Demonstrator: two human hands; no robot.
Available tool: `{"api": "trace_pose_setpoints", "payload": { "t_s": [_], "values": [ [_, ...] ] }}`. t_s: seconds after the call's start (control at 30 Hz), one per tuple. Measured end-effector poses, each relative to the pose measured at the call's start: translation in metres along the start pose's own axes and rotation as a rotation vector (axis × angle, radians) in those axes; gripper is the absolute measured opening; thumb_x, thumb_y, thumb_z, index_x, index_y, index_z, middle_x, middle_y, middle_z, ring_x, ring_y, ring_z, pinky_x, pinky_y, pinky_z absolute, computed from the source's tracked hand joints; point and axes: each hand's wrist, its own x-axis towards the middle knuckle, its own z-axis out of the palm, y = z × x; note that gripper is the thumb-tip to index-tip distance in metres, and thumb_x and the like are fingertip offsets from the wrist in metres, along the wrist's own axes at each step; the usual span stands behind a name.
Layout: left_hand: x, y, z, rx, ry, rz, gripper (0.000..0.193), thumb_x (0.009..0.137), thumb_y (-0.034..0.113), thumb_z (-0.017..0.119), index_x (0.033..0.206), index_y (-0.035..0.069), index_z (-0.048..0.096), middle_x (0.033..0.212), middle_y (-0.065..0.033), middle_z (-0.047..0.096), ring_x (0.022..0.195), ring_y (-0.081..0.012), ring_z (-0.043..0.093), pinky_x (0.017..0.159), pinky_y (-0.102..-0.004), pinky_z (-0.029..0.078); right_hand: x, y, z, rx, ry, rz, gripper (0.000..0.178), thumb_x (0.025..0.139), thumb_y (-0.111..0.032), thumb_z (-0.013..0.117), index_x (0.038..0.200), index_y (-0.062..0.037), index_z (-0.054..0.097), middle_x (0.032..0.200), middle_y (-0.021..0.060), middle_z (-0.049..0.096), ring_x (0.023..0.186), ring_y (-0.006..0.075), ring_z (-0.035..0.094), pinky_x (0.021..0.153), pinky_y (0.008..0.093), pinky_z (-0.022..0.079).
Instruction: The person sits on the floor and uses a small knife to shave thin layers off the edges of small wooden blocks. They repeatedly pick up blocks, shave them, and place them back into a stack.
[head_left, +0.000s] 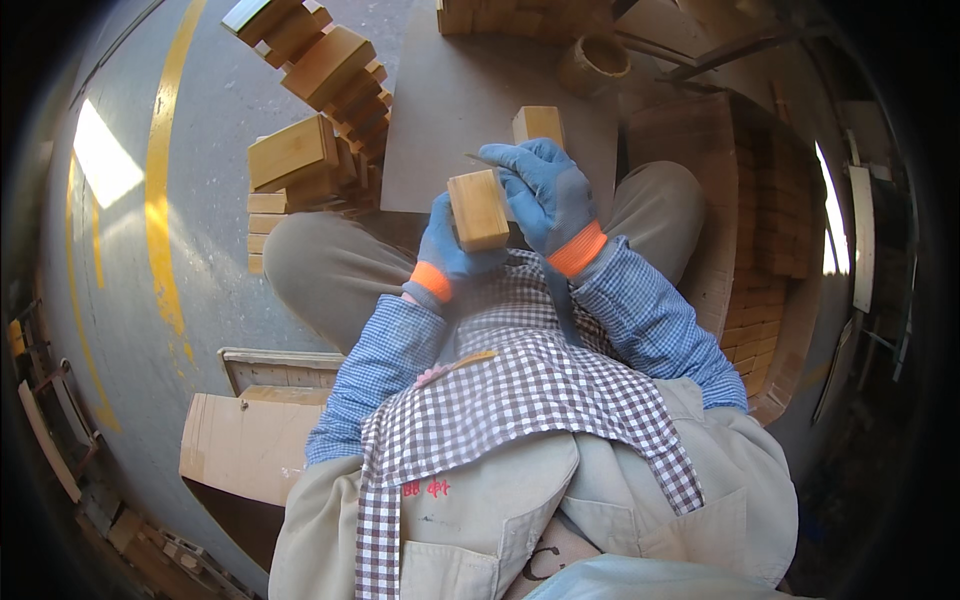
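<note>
My left hand (437, 235), in a blue glove with an orange cuff, is closed round a light wooden block (479, 210) held up above my lap. Close beside it my right hand (543, 190), gloved the same way, has its fingers pinched together. A thin, dark, pointed sliver (478, 157) sticks out past its fingertips; its kind is too small to make out. Just beyond the right hand a second wooden block (540, 123) stands on the grey board (440, 110), its lower part hidden by the glove.
Stacked wooden blocks (330, 68) curve along the board's left side. A round tub (594, 64) stands at the far right of the board. On my right a cardboard box (690, 200) holds rows of blocks (755, 320); an open carton (240, 445) sits at lower left.
</note>
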Motion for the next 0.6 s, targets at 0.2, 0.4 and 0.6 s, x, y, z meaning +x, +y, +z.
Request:
{"api": "trace_pose_setpoints", "payload": {
  "t_s": [0.2,0.4,0.6],
  "values": [
    [0.000,0.019,-0.002,-0.179,-0.288,-0.011,0.084,0.073,0.037,0.077,0.138,0.010,0.031,0.133,-0.0087,0.046,0.117,-0.0248,0.052,0.096,-0.0387,0.049,-0.011,0.010,0.022,0.229,0.006,0.482,0.020,0.096,-0.012,0.047,0.109,-0.0012,0.058,0.092,0.0074,0.061,0.086,0.0137,0.061,0.078,0.0275,0.052],
    [-0.024,0.024,-0.005,-0.324,-0.184,0.211,0.094,0.074,0.045,0.076,0.145,0.008,0.027,0.132,-0.0123,0.047,0.119,-0.0231,0.051,0.101,-0.0363,0.043,-0.015,0.005,0.031,1.076,0.261,0.786,0.018,0.099,-0.016,0.045,0.104,-0.0024,0.055,0.101,0.0092,0.063,0.090,0.0153,0.062,0.082,0.0290,0.053],
    [-0.027,0.041,0.003,-0.645,-0.036,0.102,0.084,0.090,0.057,0.051,0.150,0.010,0.016,0.138,-0.0134,0.041,0.125,-0.0245,0.046,0.105,-0.0391,0.041,-0.017,-0.015,0.033,0.997,0.282,0.484,0.017,0.099,-0.018,0.046,0.104,-0.0040,0.054,0.097,0.0073,0.066,0.091,0.0156,0.063,0.083,0.0297,0.050]
  ]
}}
